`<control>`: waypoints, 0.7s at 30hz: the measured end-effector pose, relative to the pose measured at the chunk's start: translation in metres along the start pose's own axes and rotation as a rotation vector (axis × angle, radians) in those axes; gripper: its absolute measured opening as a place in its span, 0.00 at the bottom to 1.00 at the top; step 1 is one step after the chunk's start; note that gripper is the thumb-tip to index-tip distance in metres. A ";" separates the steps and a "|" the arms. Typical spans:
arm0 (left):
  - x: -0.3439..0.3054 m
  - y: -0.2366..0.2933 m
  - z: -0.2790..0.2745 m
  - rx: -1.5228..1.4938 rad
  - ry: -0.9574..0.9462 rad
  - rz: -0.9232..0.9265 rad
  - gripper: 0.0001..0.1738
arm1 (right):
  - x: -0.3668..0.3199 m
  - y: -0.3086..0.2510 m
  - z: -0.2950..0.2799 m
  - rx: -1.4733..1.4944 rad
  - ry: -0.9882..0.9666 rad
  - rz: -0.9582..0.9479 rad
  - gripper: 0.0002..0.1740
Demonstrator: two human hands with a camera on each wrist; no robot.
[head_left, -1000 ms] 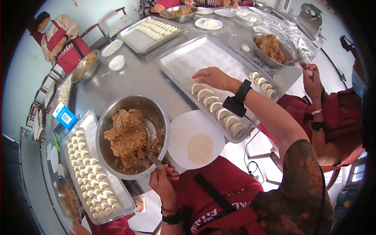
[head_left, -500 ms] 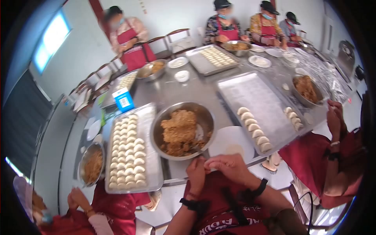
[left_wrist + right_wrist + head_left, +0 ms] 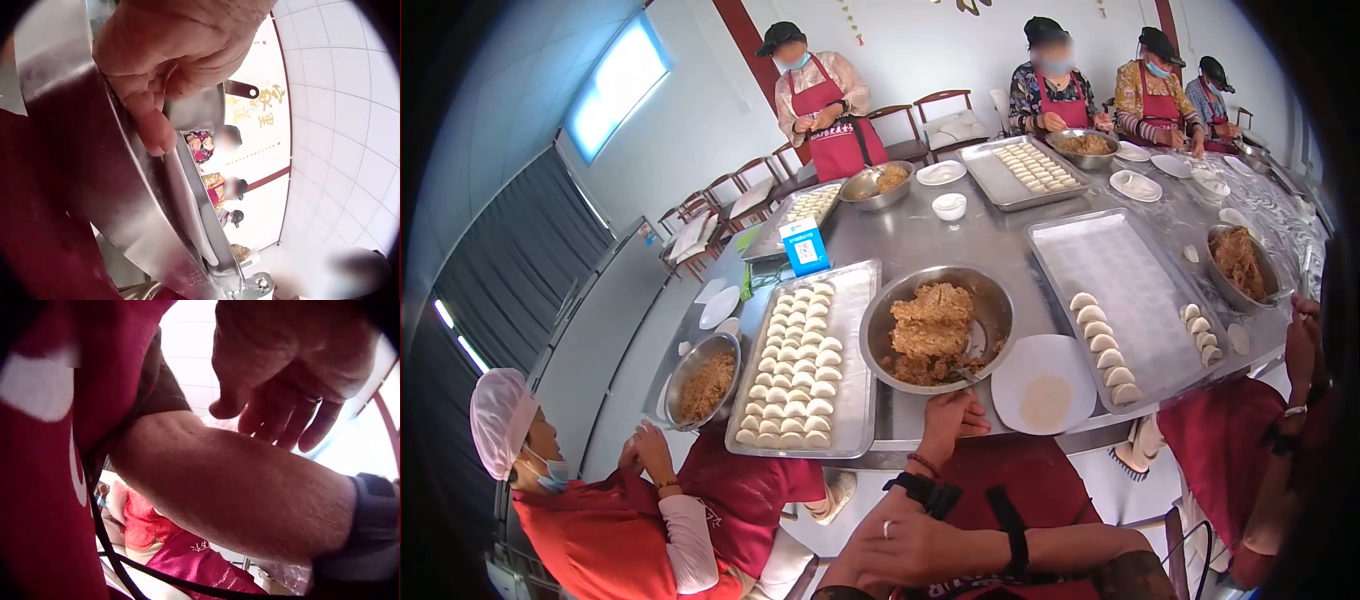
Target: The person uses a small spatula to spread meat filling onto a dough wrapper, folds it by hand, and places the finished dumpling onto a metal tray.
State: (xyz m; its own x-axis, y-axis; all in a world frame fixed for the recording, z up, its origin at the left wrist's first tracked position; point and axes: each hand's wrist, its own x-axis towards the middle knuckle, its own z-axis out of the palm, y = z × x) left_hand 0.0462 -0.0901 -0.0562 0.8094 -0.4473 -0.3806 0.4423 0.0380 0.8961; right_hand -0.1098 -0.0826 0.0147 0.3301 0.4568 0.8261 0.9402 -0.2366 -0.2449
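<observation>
Right hand (image 3: 915, 551) moved to left forearm (image 3: 237, 487), fingers relaxed, left hand (image 3: 952, 416) loosely curled beside one bowl (image 3: 996, 325), one wrapper (image 3: 1046, 402)

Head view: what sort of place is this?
Probably a dumpling-making workroom or class: dumplings lie in rows on a metal tray, a steel bowl holds a brown mixture, and people wear matching red aprons.

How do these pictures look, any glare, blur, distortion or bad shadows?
Head view: wide-angle warping bows the table, corners black. Left wrist view: sheen on the bowl, wall washed out, some heads blurred. Right wrist view: right hand shadowed against a bright background.
</observation>
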 end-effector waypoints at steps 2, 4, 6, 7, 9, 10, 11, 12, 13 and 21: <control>0.001 0.003 -0.008 -0.032 -0.076 -0.046 0.16 | 0.009 -0.011 0.003 0.022 0.046 -0.049 0.14; 0.010 0.001 -0.021 -0.073 -0.173 -0.110 0.19 | 0.014 -0.021 0.001 0.031 0.066 -0.079 0.14; 0.019 0.000 -0.031 -0.143 -0.269 -0.161 0.19 | 0.014 -0.025 -0.002 0.038 0.037 -0.069 0.13; 0.022 0.000 -0.036 -0.178 -0.316 -0.187 0.19 | 0.014 -0.026 -0.003 0.042 0.022 -0.064 0.12; 0.026 0.001 -0.044 -0.252 -0.398 -0.214 0.20 | 0.014 -0.027 -0.007 0.081 -0.002 -0.040 0.12; 0.027 0.001 -0.047 -0.290 -0.439 -0.229 0.20 | 0.014 -0.028 -0.009 0.101 -0.015 -0.026 0.12; 0.028 0.000 -0.050 -0.307 -0.463 -0.240 0.21 | 0.017 -0.033 -0.016 0.139 -0.024 0.008 0.11; 0.029 0.000 -0.051 -0.324 -0.489 -0.252 0.21 | 0.022 -0.041 -0.025 0.175 -0.034 0.043 0.11; 0.030 0.001 -0.052 -0.340 -0.516 -0.264 0.21 | 0.025 -0.045 -0.029 0.211 -0.043 0.078 0.11; 0.032 0.004 -0.058 -0.381 -0.637 -0.290 0.22 | 0.022 -0.038 -0.008 0.259 0.087 0.398 0.11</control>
State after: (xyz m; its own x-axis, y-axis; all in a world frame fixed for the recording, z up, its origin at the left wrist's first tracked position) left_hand 0.0963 -0.0522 -0.0785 0.3159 -0.9065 -0.2800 0.7964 0.0929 0.5975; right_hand -0.1386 -0.0707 0.0466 0.6704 0.2982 0.6794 0.7361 -0.1519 -0.6596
